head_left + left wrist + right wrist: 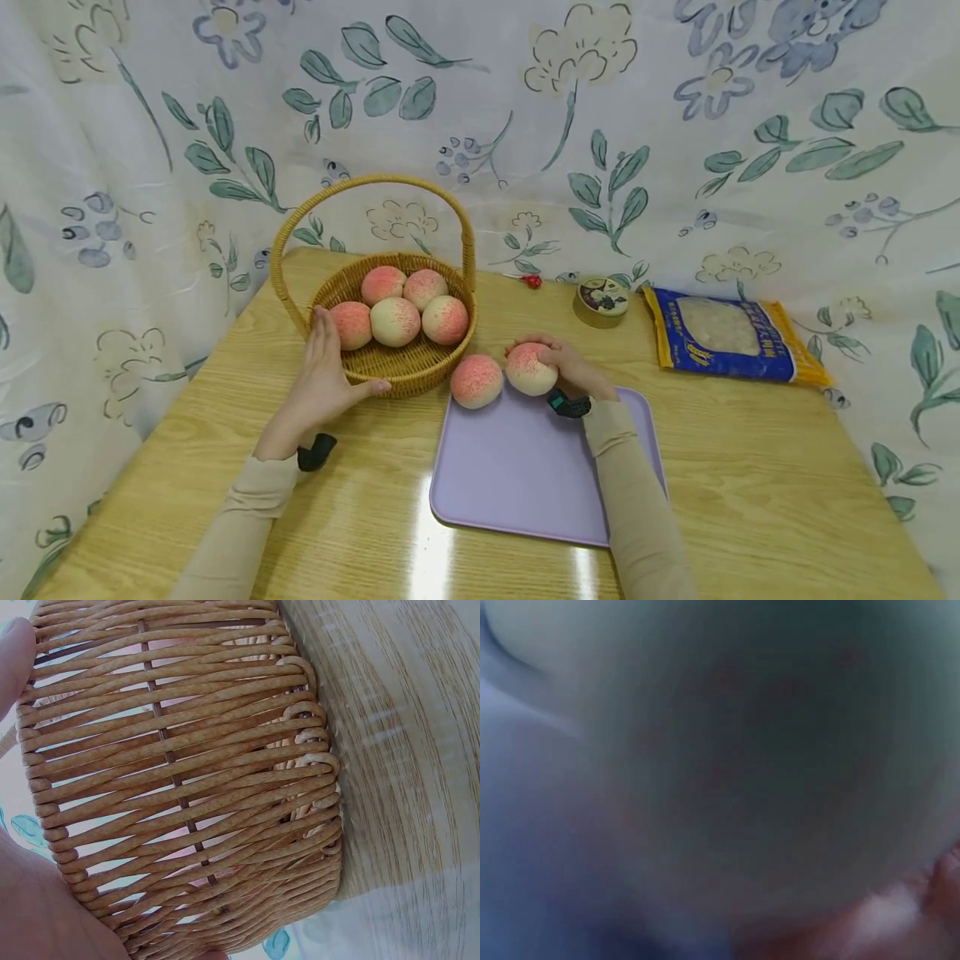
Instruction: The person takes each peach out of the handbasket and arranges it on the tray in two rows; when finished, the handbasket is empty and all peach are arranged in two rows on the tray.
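Note:
In the head view my right hand [573, 369] holds a pink-and-cream peach [531, 372] at the far edge of the lilac tray [517, 471]. Another peach [476, 382] sits just left of it, at the tray's far left corner. My left hand [322, 379] rests against the left front of the wicker basket [408, 385], fingers extended along its side and thumb spread toward the front. Several peaches [395, 322] lie inside. The basket's woven side [180, 750] fills most of the left wrist view. A dark, blurred peach [780, 765] fills the right wrist view.
A round tin [600, 304] and a blue-and-yellow packet [731, 335] lie at the back right. A small red object [531, 281] is near the back edge. The basket's tall handle [375, 178] arches above it. A floral curtain [480, 100] hangs behind the wooden table [750, 483].

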Motion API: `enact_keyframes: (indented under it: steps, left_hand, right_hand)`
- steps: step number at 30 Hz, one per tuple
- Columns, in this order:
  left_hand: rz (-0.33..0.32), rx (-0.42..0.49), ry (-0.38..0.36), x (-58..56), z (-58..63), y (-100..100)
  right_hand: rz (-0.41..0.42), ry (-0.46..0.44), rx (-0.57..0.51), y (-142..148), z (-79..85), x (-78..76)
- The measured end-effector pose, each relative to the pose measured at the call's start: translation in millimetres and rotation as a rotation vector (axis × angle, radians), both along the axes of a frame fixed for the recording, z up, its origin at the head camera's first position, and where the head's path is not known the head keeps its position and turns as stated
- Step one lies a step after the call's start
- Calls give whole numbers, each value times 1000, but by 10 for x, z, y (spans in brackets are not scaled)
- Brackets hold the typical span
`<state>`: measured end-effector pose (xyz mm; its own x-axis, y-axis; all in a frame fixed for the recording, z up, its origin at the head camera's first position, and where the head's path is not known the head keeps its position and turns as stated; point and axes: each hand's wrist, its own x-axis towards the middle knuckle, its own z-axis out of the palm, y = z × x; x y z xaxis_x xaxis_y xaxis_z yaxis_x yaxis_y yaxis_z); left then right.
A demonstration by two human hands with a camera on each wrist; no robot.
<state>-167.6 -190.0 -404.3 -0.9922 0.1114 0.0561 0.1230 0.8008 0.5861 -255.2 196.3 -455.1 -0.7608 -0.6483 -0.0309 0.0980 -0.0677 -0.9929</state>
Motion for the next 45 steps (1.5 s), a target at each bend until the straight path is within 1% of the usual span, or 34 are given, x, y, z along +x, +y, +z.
enact_keyframes:
  steps: [3, 5, 9, 13, 16, 18, 22, 26, 28, 31, 35, 39, 45]
  left_hand:
    - [3, 0, 1, 8, 9, -10]
    - [6, 1, 0, 11, 15, -15]
    - [7, -3, 0, 14, 20, -19]
    - [-1, -4, -1, 10, 16, -14]
    - [-6, -2, 0, 7, 14, -7]
    - [-7, 2, -1, 6, 17, -1]
    - [-10, 8, 2, -1, 25, -3]
    - [-8, 7, 0, -6, 28, -6]
    - [-5, 3, -2, -5, 25, -4]
    - [-4, -2, -3, -4, 19, -4]
    - [-7, -4, -3, 3, 19, -16]
    - [-5, -15, -1, 2, 15, -17]
    - [-4, -25, 1, -3, 4, -9]
  right_hand:
    - [33, 53, -11, -33, 13, -12]
    - [48, 70, -7, -41, 18, -16]
    - [107, 104, 12, -14, 16, -19]
    - [146, 141, 78, 74, 43, -5]
    - [165, 178, 152, 178, 74, 19]
    - [193, 211, 201, 251, 84, 37]
    - [245, 257, 259, 327, 104, 67]
    - [240, 256, 247, 299, 115, 71]
    - [239, 238, 229, 275, 104, 65]
    - [256, 214, 183, 243, 84, 49]
    - [270, 202, 109, 206, 123, 22]
    - [259, 176, 50, 142, 277, -26]
    - [245, 183, 32, -116, 599, -191]
